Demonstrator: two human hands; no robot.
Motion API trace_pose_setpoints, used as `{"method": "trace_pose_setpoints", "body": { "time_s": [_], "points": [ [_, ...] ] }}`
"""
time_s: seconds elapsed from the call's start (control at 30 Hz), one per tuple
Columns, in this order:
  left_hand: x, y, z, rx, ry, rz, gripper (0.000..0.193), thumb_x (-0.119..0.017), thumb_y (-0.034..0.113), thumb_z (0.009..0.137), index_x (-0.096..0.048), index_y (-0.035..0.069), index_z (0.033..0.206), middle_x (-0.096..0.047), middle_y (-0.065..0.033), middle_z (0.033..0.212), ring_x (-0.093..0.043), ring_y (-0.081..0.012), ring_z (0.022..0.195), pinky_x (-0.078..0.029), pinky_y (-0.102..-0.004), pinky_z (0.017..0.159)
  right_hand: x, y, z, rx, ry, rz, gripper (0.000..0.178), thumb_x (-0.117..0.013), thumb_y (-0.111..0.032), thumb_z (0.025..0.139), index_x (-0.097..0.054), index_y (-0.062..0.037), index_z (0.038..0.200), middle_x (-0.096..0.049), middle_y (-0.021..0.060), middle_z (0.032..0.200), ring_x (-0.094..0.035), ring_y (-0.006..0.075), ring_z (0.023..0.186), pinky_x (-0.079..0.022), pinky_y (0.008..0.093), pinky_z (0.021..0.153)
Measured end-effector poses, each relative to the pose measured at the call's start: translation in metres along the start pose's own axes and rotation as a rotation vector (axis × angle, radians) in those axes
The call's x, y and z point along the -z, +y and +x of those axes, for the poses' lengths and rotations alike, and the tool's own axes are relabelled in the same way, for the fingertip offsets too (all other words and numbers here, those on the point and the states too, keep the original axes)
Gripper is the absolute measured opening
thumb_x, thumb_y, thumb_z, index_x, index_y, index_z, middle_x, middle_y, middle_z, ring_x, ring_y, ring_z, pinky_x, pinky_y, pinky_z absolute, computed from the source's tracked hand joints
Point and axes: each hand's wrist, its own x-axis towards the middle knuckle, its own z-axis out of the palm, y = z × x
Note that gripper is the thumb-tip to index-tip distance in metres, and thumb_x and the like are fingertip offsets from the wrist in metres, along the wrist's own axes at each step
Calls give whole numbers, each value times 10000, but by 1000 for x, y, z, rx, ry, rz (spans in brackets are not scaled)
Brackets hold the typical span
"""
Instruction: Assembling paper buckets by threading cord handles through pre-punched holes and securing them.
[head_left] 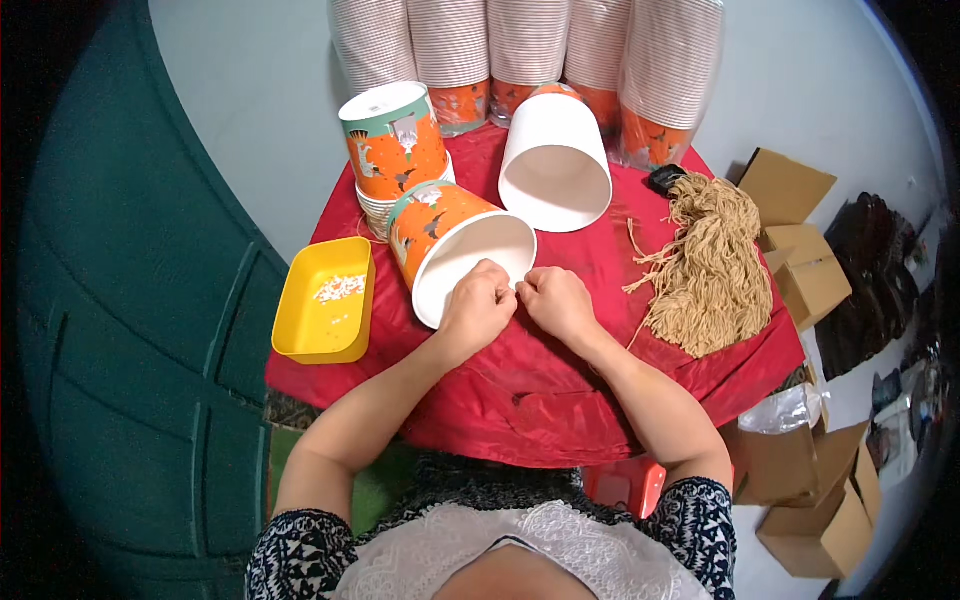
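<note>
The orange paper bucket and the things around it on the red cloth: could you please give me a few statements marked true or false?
1. The orange paper bucket lies on its side. True.
2. Both the left hand and the right hand are at its rim. True.
3. The yellow tray is to the person's right. False: it is on the left.
4. The bundle of tan string sits inside a bucket. False: it lies on the red cloth.
5. Stacks of buckets stand at the back. True.
</note>
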Motion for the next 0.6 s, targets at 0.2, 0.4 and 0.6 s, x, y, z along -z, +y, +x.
{"method": "trace_pose_setpoints", "body": {
  "time_s": [0.2,0.4,0.6],
  "points": [
    [0,-10,6,224,12,-362,104,-619,39,834,-605,-20,750,-636,-85,744,-585,-161,613,-456,-285,554,-3,-8,-7,32,0,-100,198,-589,-199,855,-719,-55,820,-684,212,794,-677,387,787,-536,500,713],
    [0,-8,11,446,-96,-497,132,-612,75,865,-639,-9,767,-609,-34,642,-543,-84,549,-420,-244,497,-5,-1,-6,57,-27,-123,218,-588,-239,871,-725,-69,870,-676,210,790,-671,385,769,-532,499,691],
    [-9,-23,13,348,-153,-281,165,-622,130,856,-668,-22,811,-633,-56,640,-610,-130,562,-482,-287,529,4,9,-1,149,-123,-148,209,-566,-179,883,-716,-33,891,-687,186,746,-680,321,701,-526,441,658]
  ]
}}
